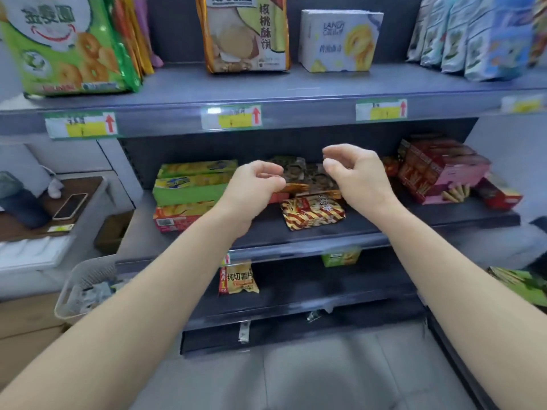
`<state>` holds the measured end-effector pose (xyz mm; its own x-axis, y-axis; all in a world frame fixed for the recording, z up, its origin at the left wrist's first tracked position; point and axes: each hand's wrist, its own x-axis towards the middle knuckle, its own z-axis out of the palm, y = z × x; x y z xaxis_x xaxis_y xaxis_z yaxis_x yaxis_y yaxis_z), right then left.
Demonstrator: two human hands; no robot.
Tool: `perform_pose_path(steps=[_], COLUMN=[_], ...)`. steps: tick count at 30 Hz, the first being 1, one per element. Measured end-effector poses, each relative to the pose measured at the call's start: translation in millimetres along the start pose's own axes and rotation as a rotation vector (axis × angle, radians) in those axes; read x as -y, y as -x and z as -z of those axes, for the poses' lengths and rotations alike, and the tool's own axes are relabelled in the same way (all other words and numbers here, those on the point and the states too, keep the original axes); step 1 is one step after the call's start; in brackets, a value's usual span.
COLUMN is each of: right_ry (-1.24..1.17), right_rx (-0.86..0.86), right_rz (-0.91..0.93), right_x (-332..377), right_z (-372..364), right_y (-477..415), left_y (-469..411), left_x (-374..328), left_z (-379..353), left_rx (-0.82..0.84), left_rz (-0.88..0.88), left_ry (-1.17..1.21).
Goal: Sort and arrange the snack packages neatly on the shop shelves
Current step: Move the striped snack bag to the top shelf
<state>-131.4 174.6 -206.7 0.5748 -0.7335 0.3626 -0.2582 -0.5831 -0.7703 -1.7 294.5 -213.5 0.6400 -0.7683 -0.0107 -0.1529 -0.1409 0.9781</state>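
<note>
On the middle shelf [444, 220] a lone packet [313, 214] lies at the front, with a pile of packets [307, 173] behind it at twelve o'clock. Stacked boxes [192, 190] sit at its nine o'clock and stick-biscuit boxes [438, 173] at its two o'clock. On the top shelf [296, 84], at twelve o'clock, a cookie bag [245, 34] stands left of a carton [340, 39]. On the lower shelf [325, 291], at seven o'clock, lies a chip packet [238, 278].

Glossy foil packet [313, 213]; matt grey metal shelf [266, 229]
</note>
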Motion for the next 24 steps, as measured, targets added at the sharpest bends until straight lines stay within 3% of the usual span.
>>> perform_pose_path(steps=[14, 24], right_ry=[-0.089, -0.482], right_rx=[0.159, 0.156], right_rz=[-0.418, -0.871], right_x=[-135.1, -185.2], right_z=[9.8, -41.6], right_y=[3.7, -23.2], left_y=[-37.3, -115.8], left_x=[75.4, 116.2], left_z=[-86.9, -106.4], left_rx=[-0.137, -0.112], left_rz=[0.465, 0.394], left_ry=[0.071, -0.130])
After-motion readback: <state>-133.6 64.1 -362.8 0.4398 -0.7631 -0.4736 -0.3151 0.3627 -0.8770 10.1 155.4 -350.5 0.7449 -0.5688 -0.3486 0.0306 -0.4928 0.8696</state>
